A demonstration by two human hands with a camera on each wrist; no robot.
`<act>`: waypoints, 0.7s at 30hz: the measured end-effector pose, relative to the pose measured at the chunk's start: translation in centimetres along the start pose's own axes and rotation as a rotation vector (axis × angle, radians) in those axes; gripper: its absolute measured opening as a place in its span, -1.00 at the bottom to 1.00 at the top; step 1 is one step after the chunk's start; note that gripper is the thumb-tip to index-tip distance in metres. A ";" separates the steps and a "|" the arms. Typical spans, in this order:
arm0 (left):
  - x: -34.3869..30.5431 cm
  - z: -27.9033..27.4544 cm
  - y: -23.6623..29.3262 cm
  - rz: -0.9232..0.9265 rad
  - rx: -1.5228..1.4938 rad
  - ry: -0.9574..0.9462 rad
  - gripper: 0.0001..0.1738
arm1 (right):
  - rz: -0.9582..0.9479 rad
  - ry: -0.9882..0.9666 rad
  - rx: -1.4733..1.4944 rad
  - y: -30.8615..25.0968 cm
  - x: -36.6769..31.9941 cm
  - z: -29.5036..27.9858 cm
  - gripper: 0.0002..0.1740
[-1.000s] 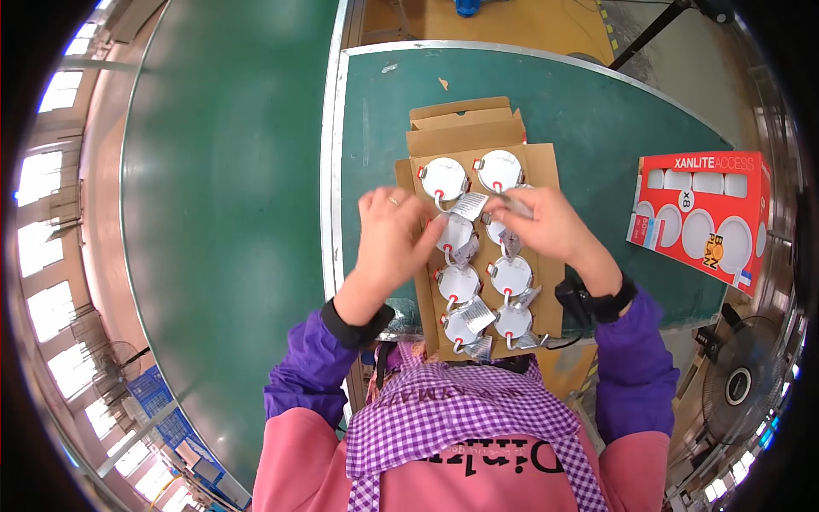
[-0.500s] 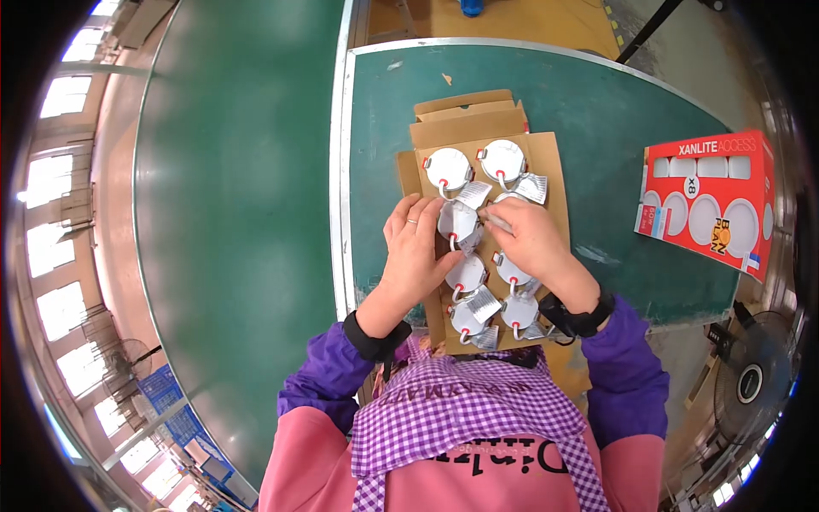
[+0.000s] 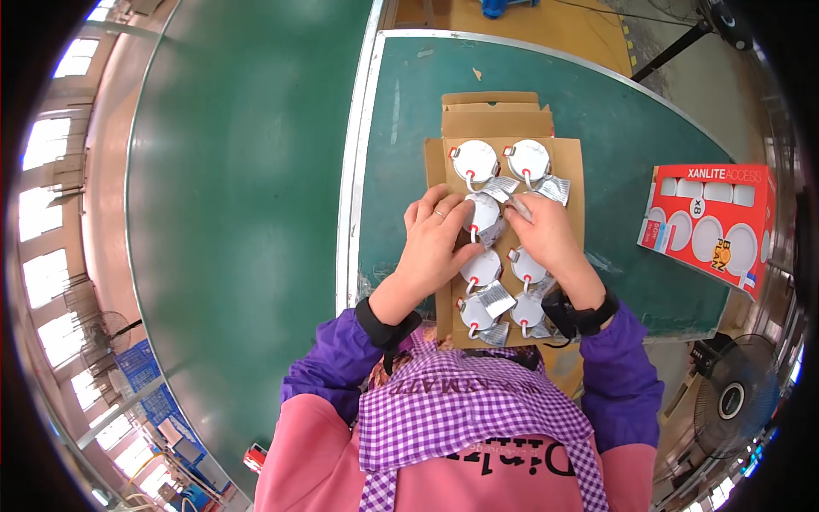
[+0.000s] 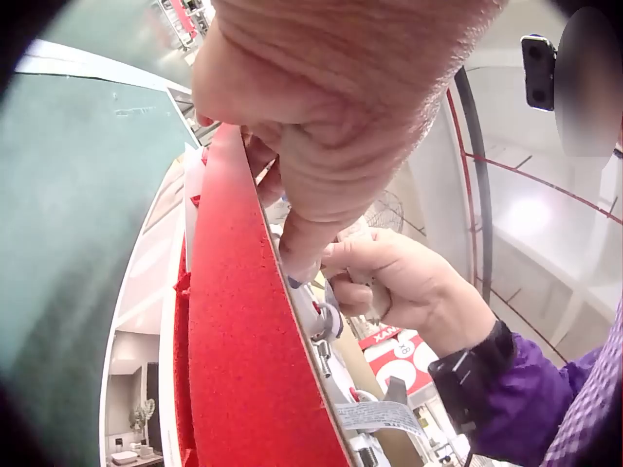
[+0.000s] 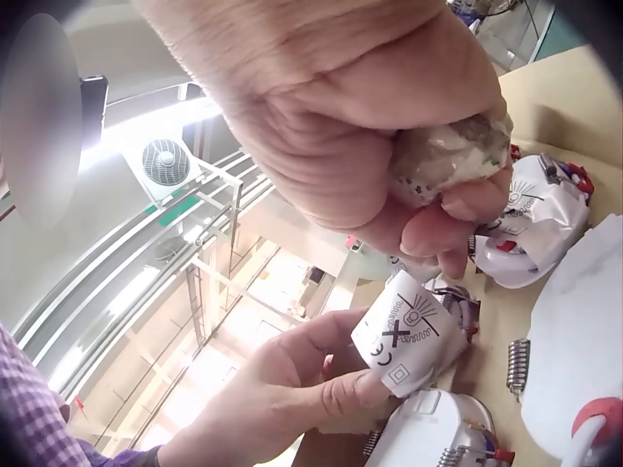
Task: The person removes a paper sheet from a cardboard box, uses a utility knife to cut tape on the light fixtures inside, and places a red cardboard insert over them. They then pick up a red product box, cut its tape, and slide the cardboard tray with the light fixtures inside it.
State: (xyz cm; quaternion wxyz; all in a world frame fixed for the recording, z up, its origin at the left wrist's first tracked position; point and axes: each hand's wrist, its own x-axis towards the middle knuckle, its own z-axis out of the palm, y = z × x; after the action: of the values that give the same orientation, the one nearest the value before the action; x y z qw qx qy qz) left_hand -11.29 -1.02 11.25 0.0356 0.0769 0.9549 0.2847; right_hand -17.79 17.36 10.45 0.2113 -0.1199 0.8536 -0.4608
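Observation:
White round lamps [image 3: 528, 160] with spring clips and silvery labels [image 3: 496, 299] lie in two columns in an open cardboard box [image 3: 570, 213]. My left hand [image 3: 429, 247] reaches over the box's left side and grips a lamp [image 3: 483, 215] in the left column, second from the far end; in the right wrist view its thumb and fingers hold the printed label [image 5: 411, 333] there. Just to the right, my right hand [image 3: 550, 243] pinches a small crumpled clear wrapping [image 5: 450, 161]. What lies inside that wrapping cannot be told.
A red printed box [image 3: 704, 226] of lamps stands at the right of the green table [image 3: 627, 171]. The box's cardboard flaps [image 3: 490, 119] extend at its far end. Along the left runs another green surface [image 3: 247, 213], and a fan [image 3: 732, 399] stands off the right edge.
My left hand has come down from above the box onto the lamp. The right hand has lowered beside it, still pinching the wrapping. The head view has shifted slightly.

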 end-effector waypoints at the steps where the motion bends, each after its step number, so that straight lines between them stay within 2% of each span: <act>1: -0.1 0.0 0.0 -0.001 -0.004 -0.006 -0.33 | 0.028 0.017 -0.006 -0.1 0.0 0.1 -0.75; 5: -0.2 0.2 -0.1 0.016 -0.019 0.009 -0.33 | 0.107 0.095 0.006 -1.0 -0.3 -2.0 -0.75; 6: -0.3 0.1 0.0 0.017 -0.014 0.010 -0.34 | -0.090 0.230 -0.057 1.2 -0.2 -2.3 -0.76; 7: -0.3 0.0 0.1 0.018 -0.008 0.011 -0.35 | -0.088 0.232 -0.069 1.6 -0.4 -3.2 -0.76; 9: -0.4 0.2 0.3 0.024 0.002 0.030 -0.37 | 0.162 0.026 0.059 1.8 -0.9 -4.7 -0.76; 11: -0.5 0.4 0.8 0.028 0.018 0.048 -0.38 | 0.156 -0.008 0.086 1.7 -1.8 -5.2 -0.77; 13: -0.5 0.4 1.5 0.039 0.044 0.117 -0.44 | -0.032 -0.050 0.085 1.9 -2.4 -5.2 -0.77; 15: -0.4 0.7 1.9 0.110 0.029 0.144 -0.48 | 0.002 -0.083 0.069 1.8 -2.6 -5.5 -0.77; 17: -0.2 1.2 2.5 0.178 0.017 0.172 -0.51 | 0.222 -0.169 -0.184 1.9 -2.4 -5.8 -0.76; 18: 0.1 1.5 3.0 0.202 0.003 0.139 -0.54 | 0.223 -0.166 -0.183 2.4 -2.5 -5.6 -0.76; 20: 0.6 2.1 3.6 0.212 0.012 0.076 -0.57 | 0.017 0.165 0.045 4.2 -2.5 -4.5 -0.78; 21: 0.8 2.3 3.9 0.213 0.013 0.077 -0.57 | 0.015 0.167 0.045 4.7 -2.4 -4.2 -0.78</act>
State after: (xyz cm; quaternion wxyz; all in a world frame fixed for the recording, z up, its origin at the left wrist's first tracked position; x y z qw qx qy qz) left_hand -11.37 3.59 11.51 -0.0322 0.1673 0.9437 0.2835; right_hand -17.75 24.00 9.13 0.1456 -0.0699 0.8585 -0.4868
